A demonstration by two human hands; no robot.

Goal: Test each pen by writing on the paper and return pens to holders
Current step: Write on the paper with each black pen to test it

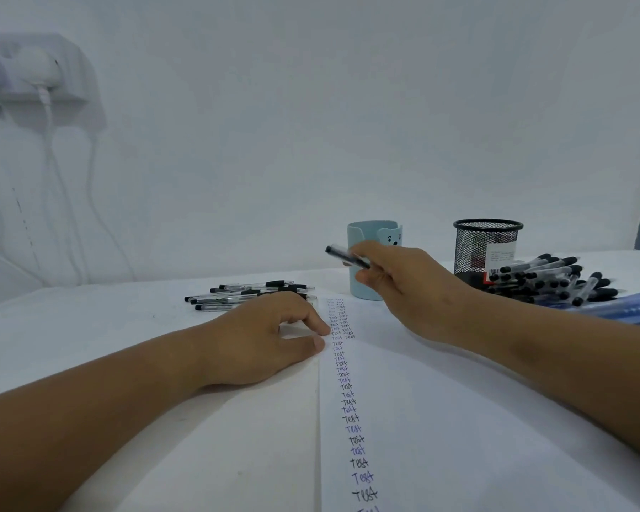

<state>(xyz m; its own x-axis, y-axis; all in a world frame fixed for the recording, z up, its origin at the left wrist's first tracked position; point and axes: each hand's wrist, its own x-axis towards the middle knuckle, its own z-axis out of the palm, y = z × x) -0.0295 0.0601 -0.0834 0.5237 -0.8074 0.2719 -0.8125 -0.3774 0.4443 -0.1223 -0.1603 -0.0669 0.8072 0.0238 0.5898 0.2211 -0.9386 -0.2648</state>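
White desk (pixel 89 327) against a white wall. On it: a long white paper sheet (pixel 440 419) with a column of handwritten "Test" words (pixel 348 400) in black and blue ink; a loose group of black-capped clear pens (pixel 244 295) at far left of the paper; a light blue bear-face cup holder (pixel 370 286) beyond the paper; a black mesh holder (pixel 486 249) to its right; a pile of black-capped pens (pixel 555 282) beside the mesh holder; blue pens (pixel 617 308) near the right edge. Left hand (pixel 259 338) rests flat at the paper's left edge.
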